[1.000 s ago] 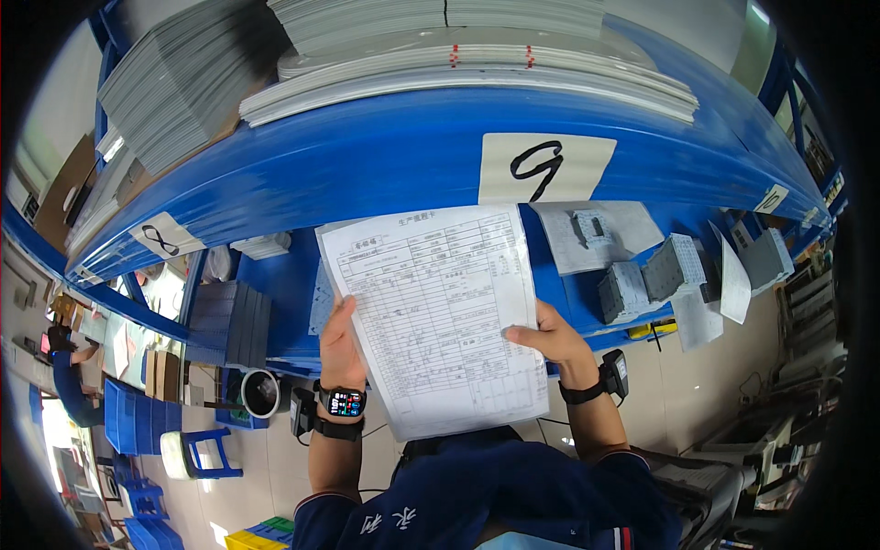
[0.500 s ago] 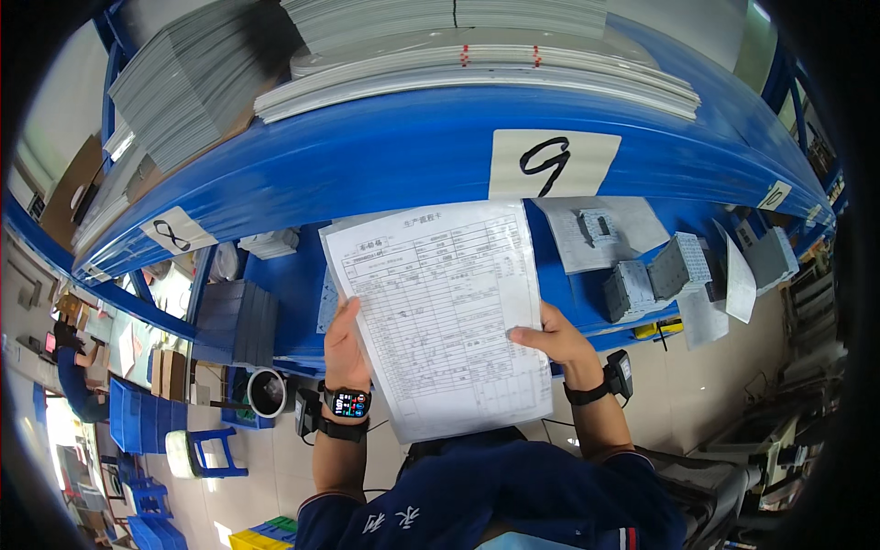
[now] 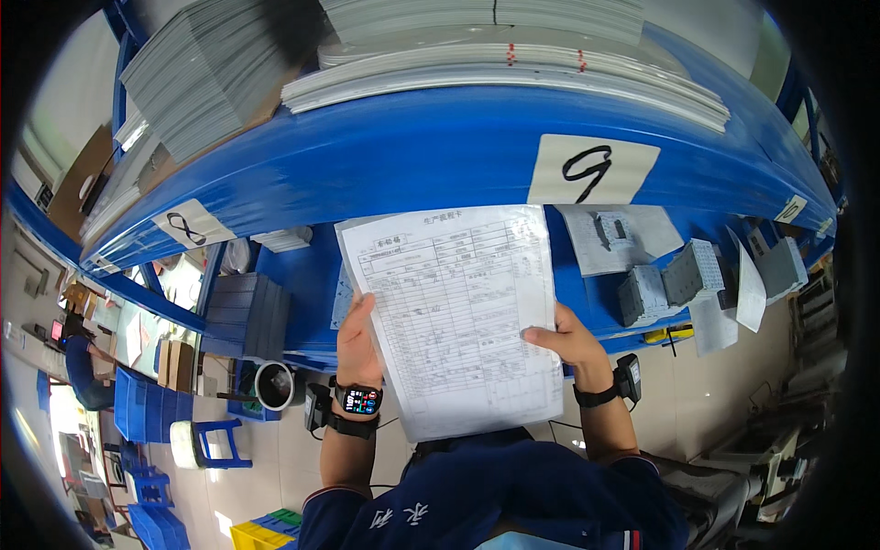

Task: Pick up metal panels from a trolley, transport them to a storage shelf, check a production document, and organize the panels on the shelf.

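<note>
Printed sheet (image 3: 458, 321), top outward, long axis slightly leftward

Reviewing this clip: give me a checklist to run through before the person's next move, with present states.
1. Right bare hand has its thumb over the right edge of the white rectangular printed paper sheet: ok.
2. Left bare hand is at the sheet's left edge: ok.
3. Left fingers gripping behind the paper: cannot tell, hidden.
4. Printed side faces the wearer: ok.
5. Sheet's top edge clear of the long blue metal shelf beam: cannot tell; they meet in view.
6. Both hands apart from the grey block-shaped stacks at right: ok.
</note>
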### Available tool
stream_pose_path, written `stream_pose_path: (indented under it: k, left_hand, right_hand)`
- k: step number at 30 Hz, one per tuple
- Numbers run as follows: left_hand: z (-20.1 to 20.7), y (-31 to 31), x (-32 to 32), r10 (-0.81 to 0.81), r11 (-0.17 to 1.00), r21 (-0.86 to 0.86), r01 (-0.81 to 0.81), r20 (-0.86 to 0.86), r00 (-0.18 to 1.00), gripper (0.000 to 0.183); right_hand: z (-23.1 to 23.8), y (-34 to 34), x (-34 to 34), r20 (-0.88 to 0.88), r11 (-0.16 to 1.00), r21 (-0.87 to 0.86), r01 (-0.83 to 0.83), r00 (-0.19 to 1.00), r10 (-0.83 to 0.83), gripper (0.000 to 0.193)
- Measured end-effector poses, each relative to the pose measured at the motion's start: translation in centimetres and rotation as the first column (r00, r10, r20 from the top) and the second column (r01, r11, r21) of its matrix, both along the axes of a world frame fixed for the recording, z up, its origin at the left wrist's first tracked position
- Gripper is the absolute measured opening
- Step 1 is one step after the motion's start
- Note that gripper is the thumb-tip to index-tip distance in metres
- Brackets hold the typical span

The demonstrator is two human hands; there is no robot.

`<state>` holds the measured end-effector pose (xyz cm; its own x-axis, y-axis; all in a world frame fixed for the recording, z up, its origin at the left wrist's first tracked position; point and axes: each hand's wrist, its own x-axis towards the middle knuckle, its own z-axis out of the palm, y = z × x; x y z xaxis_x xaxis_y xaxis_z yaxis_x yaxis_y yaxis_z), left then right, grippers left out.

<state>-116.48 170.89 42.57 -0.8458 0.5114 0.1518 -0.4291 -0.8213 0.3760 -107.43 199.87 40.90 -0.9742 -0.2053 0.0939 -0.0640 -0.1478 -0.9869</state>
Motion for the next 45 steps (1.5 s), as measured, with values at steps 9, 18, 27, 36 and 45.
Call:
stream_pose_path:
  k: [9, 18, 27, 36, 45]
  left_hand:
    - [-0.3, -0.5, -0.6, -0.037, 0.999, 0.0, 0.037, 0.009, 0.999, 0.046]
    - [-0.8, -1.1, -1.4, -0.024, 0.999, 0.031, 0.024, 0.002, 1.0, 0.04]
    - [0.4, -3.9, -1.4, 0.348, 0.886, -0.349, -0.305, 0.067, 0.935, 0.038]
    - [-3.9, -15.6, 0.2, 0.038, 0.994, -0.06, -0.092, -0.6, 0.799, 0.032]
    - [-13.0, -4.2, 11.3, -0.266, 0.092, -0.988, -0.128, -0.148, 0.953, 0.037]
  right_hand:
    - [-1.0, 0.0, -0.4, 0.042, 0.999, -0.031, 0.012, 0.999, -0.011, 0.055]
    - [-0.8, -0.8, -1.1, 0.059, 0.999, -0.054, -0.006, 0.998, 0.009, 0.054]
    - [-1.0, 0.6, -2.8, -0.036, 0.991, -0.102, 0.091, 0.995, -0.095, 0.056]
    - [-11.5, 8.8, -1.5, 0.023, 0.74, 0.257, 0.622, 0.761, -0.648, 0.048]
    - [-15.3, 9.2, 3.0, 0.376, 0.835, 0.346, 0.428, 0.752, -0.541, 0.066]
